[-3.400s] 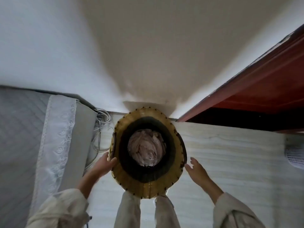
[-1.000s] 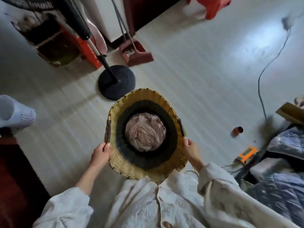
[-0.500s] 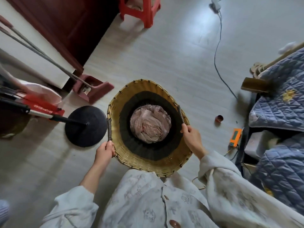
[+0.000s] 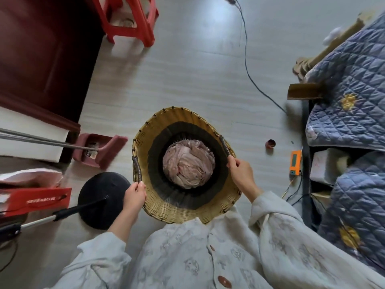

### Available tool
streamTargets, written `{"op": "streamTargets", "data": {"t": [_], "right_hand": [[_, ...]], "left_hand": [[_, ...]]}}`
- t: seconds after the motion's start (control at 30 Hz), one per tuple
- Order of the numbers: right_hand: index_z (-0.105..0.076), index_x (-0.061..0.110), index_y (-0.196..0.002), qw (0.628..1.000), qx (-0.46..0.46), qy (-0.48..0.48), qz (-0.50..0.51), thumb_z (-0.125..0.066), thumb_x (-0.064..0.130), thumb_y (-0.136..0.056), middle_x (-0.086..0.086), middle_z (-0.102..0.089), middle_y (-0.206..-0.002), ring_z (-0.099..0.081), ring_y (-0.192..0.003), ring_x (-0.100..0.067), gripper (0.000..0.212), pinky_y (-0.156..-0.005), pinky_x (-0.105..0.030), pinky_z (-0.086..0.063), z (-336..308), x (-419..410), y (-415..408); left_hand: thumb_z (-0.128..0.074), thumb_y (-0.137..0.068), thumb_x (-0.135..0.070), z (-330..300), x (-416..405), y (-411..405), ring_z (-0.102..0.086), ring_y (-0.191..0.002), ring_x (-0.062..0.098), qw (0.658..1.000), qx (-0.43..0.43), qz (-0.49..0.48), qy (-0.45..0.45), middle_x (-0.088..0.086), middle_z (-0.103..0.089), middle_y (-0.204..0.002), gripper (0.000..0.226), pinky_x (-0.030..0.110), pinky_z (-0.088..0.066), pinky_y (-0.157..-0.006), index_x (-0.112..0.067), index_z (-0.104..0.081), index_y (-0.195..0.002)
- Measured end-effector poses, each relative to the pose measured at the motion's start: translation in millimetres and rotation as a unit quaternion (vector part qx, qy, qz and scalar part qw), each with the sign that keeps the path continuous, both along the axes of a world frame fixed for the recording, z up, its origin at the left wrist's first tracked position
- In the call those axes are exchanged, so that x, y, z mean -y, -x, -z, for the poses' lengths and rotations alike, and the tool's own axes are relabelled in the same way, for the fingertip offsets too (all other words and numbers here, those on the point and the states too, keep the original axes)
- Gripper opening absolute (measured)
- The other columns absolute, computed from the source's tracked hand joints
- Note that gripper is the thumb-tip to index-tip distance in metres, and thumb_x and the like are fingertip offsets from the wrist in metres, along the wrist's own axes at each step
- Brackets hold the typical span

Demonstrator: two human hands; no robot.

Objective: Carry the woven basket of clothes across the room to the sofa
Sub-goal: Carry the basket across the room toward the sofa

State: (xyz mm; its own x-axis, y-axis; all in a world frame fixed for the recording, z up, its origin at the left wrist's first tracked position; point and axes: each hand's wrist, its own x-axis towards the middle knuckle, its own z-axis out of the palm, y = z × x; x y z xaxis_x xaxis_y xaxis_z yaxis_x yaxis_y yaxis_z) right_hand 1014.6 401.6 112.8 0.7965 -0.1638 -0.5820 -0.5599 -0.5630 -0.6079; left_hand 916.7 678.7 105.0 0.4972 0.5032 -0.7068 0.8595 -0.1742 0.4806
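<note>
Light: soft daylight, moderately bright, coming from the top of the frame.
Glare: a pale sheen on the floor (image 4: 220, 24) near the top centre.
Shadows: soft, falling toward the viewer.
Distortion: strong wide-angle bending at the edges.
Blur: slight smear along the right edge; centre sharp.

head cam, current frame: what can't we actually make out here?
- Head view: woven basket underside, hidden by its own walls.
- Clothes: only the top pink layer shows; count unknown.
- Fan base: pole cut off by the left edge.
- Orange device: screen too small to read.
- Sofa: quilted cover cut off by the right edge.
</note>
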Motion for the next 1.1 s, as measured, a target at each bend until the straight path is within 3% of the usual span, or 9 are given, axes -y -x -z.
{"op": "streamTargets", "data": {"t": [0.27,0.37,0.5,0.7,0.97,1.1], "right_hand": [[-0.059,0.013,-0.072,0.998,-0.029,-0.048,0.004,-0.037,0.036,-0.096,0.005,-0.051,-0.062,-0.047,-0.064,-0.015,0.040,-0.068,-0.028,-0.036,3,25,-127],[-0.056,0.022,-0.063,0.997,-0.047,-0.061,-0.018,-0.037,0.037,-0.094,0.004,-0.052,-0.064,-0.050,-0.071,-0.019,0.039,-0.070,-0.031,-0.039,2,39,-171],[-0.058,0.020,-0.071,0.997,-0.053,-0.063,-0.010,-0.037,0.034,-0.094,0.003,-0.052,-0.069,-0.051,-0.076,-0.020,0.034,-0.071,-0.032,-0.039,-1,59,-218],[-0.060,0.017,-0.077,0.997,-0.029,-0.071,0.016,-0.038,0.032,-0.095,0.004,-0.051,-0.066,-0.050,-0.074,-0.019,0.032,-0.072,-0.034,-0.040,-11,78,-306],[-0.064,0.006,-0.093,0.999,0.015,-0.020,0.036,-0.037,0.032,-0.096,-0.006,-0.060,-0.086,-0.055,-0.086,-0.021,0.038,-0.075,-0.031,-0.041,-11,89,-436],[-0.065,0.002,-0.094,0.997,0.037,0.007,0.063,-0.038,0.030,-0.096,-0.008,-0.060,-0.086,-0.054,-0.084,-0.021,0.039,-0.073,-0.030,-0.038,-15,90,-513]], "left_hand": [[-0.034,-0.096,-0.027,-4,11,-126,-0.050,-0.077,0.026,0.999,0.006,0.017,-0.036,0.009,-0.052,-0.073,0.033,0.035,-0.041,-0.072,-0.003,-0.057,-0.093],[-0.035,-0.095,-0.030,-11,21,-170,-0.057,-0.086,0.033,0.995,0.022,0.024,-0.095,0.012,-0.057,-0.082,0.035,0.042,-0.045,-0.080,-0.004,-0.059,-0.095],[-0.035,-0.095,-0.030,-22,37,-240,-0.060,-0.098,0.037,0.989,0.083,0.035,-0.116,0.021,-0.065,-0.098,0.039,0.040,-0.044,-0.082,-0.004,-0.063,-0.104],[-0.036,-0.095,-0.032,-30,59,-337,-0.051,-0.077,0.023,0.990,0.119,0.033,-0.070,0.006,-0.054,-0.076,0.034,0.033,-0.040,-0.072,-0.010,-0.061,-0.099],[-0.036,-0.095,-0.034,-8,66,-471,-0.050,-0.074,0.022,0.994,0.107,0.013,-0.035,0.005,-0.053,-0.070,0.033,0.032,-0.040,-0.068,-0.010,-0.060,-0.096],[-0.037,-0.095,-0.034,-3,71,-555,-0.048,-0.070,0.021,0.993,0.115,0.032,-0.022,0.003,-0.051,-0.066,0.034,0.034,-0.041,-0.070,-0.010,-0.061,-0.097]]}}
